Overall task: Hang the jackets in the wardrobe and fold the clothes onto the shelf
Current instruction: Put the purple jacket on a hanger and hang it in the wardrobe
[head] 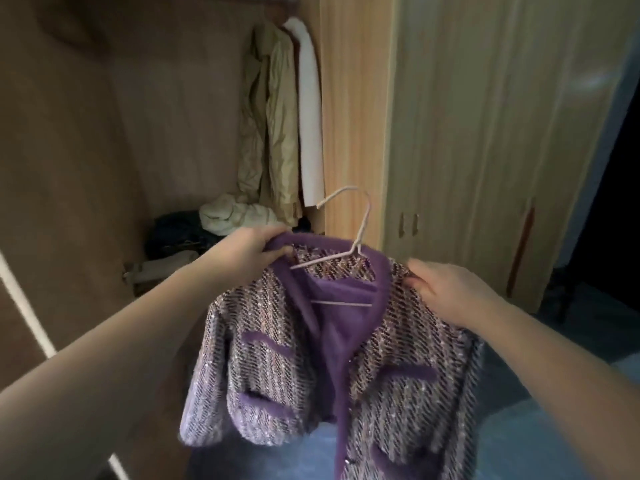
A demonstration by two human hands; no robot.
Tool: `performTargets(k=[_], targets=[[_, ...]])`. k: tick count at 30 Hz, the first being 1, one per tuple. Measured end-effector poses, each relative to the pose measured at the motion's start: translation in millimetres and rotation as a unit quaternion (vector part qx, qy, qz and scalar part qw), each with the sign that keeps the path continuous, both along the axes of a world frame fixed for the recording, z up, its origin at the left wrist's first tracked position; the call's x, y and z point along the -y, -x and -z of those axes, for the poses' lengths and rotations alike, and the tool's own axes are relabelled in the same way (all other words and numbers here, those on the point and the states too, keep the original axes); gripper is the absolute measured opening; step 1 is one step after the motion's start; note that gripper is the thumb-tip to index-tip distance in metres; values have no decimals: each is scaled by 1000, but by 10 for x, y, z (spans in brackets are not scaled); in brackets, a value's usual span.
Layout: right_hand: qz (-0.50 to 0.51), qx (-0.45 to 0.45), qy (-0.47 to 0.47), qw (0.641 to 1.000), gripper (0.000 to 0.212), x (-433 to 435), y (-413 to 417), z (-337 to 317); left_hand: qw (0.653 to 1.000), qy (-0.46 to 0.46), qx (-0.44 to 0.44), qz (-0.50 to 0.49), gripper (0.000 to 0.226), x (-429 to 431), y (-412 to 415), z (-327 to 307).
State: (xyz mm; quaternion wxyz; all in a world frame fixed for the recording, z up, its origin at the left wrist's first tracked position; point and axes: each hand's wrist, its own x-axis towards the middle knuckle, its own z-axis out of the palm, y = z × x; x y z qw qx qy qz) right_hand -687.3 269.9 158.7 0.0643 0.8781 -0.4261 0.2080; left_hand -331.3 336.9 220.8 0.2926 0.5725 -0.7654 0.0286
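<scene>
Head view: 2 hands, left hand [247,249], right hand [446,289], grip 1 purple jacket [346,358].

You hold a jacket [381,341] of purple, pink and dark flecked tweed with plain purple trim, on a pale pink hanger [349,233]. In the light wood-grain wardrobe [485,133], at its right side, hang a beige coat [273,126] and a white garment [310,116].

Wardrobe [145,109] left and middle open — hung coats [277,109] crowd right side, clothes heap [207,226] fills floor.
</scene>
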Motion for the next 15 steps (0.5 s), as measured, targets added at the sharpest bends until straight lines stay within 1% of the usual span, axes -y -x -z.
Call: performTargets(k=[2,3,4,6,7,9,11,13,15], targets=[[-57,-9,-16,998,15,108,-166,-67,1000,11,-27,-3,8,147,81,-73],[-77,-4,1,997,14,166,-248,-95,999,-5,-31,0,17,230,169,-90],[-85,7,27,996,16,236,-314,-130,999,-31,-24,9,31,320,259,-91],[-76,44,83,993,27,419,-380,-198,997,-69,-24,18,59,455,367,-49],[-66,58,108,990,30,530,-375,-213,996,-79,-41,9,67,502,348,-17],[-54,81,146,984,25,727,-341,-192,994,-86,-51,-32,65,545,190,90],[-47,95,153,983,21,883,-332,-129,993,-87,-36,-76,53,508,19,236],[-53,97,138,984,20,1032,-399,-30,989,-100,-49,-96,47,483,-99,374],[-74,99,89,988,21,1163,-538,42,988,-96,-46,-110,43,508,-215,461]])
